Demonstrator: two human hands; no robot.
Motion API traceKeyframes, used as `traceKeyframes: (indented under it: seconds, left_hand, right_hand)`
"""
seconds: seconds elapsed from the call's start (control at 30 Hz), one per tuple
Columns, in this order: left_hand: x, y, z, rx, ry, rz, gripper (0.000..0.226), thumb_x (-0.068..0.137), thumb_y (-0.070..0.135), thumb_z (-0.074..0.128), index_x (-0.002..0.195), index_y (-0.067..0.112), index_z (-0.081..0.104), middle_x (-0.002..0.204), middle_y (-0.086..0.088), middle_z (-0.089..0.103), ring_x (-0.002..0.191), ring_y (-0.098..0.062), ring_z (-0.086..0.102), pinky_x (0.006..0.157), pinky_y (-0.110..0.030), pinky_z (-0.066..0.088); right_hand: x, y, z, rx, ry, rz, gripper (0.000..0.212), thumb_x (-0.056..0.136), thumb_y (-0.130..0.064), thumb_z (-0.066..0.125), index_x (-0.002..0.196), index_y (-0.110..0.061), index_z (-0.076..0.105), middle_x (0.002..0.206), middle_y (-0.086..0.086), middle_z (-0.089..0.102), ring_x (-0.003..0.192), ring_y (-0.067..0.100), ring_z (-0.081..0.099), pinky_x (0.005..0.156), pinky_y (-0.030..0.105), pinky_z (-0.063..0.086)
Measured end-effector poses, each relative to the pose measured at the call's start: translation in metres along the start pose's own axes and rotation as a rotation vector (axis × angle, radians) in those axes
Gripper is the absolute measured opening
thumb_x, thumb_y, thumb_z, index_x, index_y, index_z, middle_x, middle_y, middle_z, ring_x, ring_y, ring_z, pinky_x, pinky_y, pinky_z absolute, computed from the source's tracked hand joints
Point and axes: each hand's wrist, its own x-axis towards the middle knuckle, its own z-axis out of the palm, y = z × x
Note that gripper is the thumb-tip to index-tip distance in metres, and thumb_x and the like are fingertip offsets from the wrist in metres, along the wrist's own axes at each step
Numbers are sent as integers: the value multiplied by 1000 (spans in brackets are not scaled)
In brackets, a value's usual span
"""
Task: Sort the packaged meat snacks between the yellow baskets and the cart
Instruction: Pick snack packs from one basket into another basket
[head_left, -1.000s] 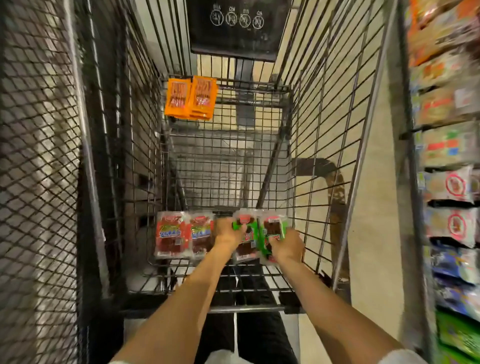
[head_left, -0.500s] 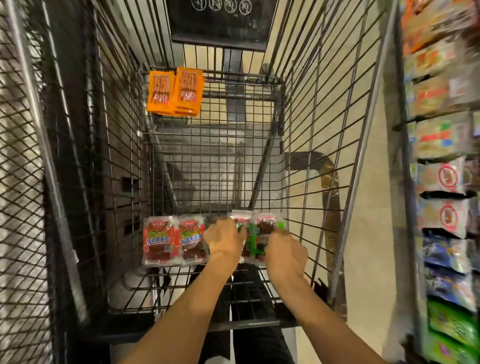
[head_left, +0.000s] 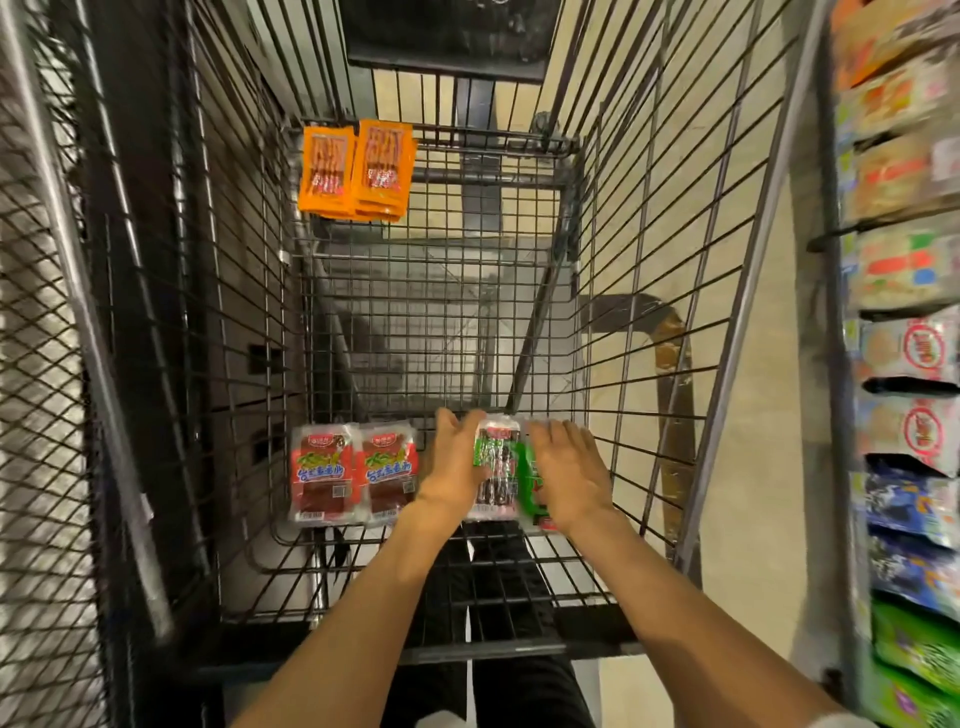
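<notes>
Both my left hand (head_left: 454, 465) and my right hand (head_left: 569, 475) are down at the near end of the black wire shopping cart (head_left: 639, 364). They flank the green-labelled clear plastic packs of meat sticks (head_left: 498, 467), which lie flat on its mesh floor. A stack of orange foil snack packets (head_left: 356, 174) sits at the far left corner. Two red-labelled vacuum packs of meat (head_left: 353, 475) lie side by side just left of my left hand.

I judge the green packs light, flat and slick-skinned, bendy rather than stiff, so they would slide over each other. Cupping the pair from both long sides, or pinching a short edge, seems the safest hold.

My left hand has its fingers nearly straight, its thumb side touching the left pack's edge. My right hand lies flat and relaxed on the right pack. Neither grasps anything.
</notes>
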Motion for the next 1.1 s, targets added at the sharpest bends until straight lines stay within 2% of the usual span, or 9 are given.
traceKeyframes:
  seconds: [0.13,0.23,0.37,0.5,0.57,0.7,0.87,1.03,1.1]
  left_hand:
    - [0,-5,5,207,26,-53,68,81,7,71,138,25,37,128,-4,36,97,-12,45,80,-21,42]
    - [-2,-6,7,275,33,-35,69,81,14,72,139,27,36,128,-2,35,92,-10,41,74,-20,39]
    - [-3,-7,5,318,22,-14,69,84,17,70,141,25,32,137,-6,33,110,-21,51,87,-29,47]
    - [-8,-3,-1,304,-11,-1,71,86,16,67,144,21,28,146,-9,28,125,-25,46,104,-38,43]
    - [-13,0,-9,316,32,39,64,89,18,63,143,19,30,147,-7,31,130,-23,42,108,-39,38]
    - [-37,5,-37,290,124,147,44,96,20,50,138,11,40,133,-7,49,121,-20,50,103,-31,42]
    - [-111,6,-69,222,447,197,35,97,25,50,129,10,52,123,-7,59,109,-21,58,87,-31,48]
    - [-217,-1,-62,68,701,225,29,95,17,54,122,10,59,119,-5,62,109,-23,58,88,-37,49]
    - [-265,-4,-43,26,829,190,28,93,14,56,118,5,62,116,-8,65,107,-24,61,91,-31,45]
  right_hand:
    - [-5,1,0,39,22,15,103,66,-23,81,146,-11,17,146,9,31,140,25,22,120,36,4]
    - [-8,-1,0,32,36,21,102,67,-24,80,146,-11,16,144,10,32,138,25,24,119,35,6]
    - [-10,-2,-2,42,52,28,96,69,-15,78,144,-10,19,142,9,33,135,24,26,117,32,15]
    - [-15,-3,-7,51,53,51,94,69,-11,76,144,-6,20,145,9,30,137,24,24,117,30,14]
    - [-19,-4,-12,73,88,22,86,71,-10,74,142,-6,25,143,8,34,136,22,27,117,29,18]
    - [-35,-8,-31,174,213,-128,47,91,-10,52,137,-10,39,141,6,42,133,19,34,113,29,26]
    - [-80,-18,-62,267,349,-385,37,96,-18,50,133,-16,49,137,2,50,128,16,43,103,19,23]
    - [-141,-24,-81,314,321,-619,35,98,-25,46,132,-19,51,133,-2,53,123,14,47,102,24,33]
    - [-170,-26,-84,329,300,-705,35,97,-25,48,131,-20,52,134,-4,53,127,13,44,106,27,33]
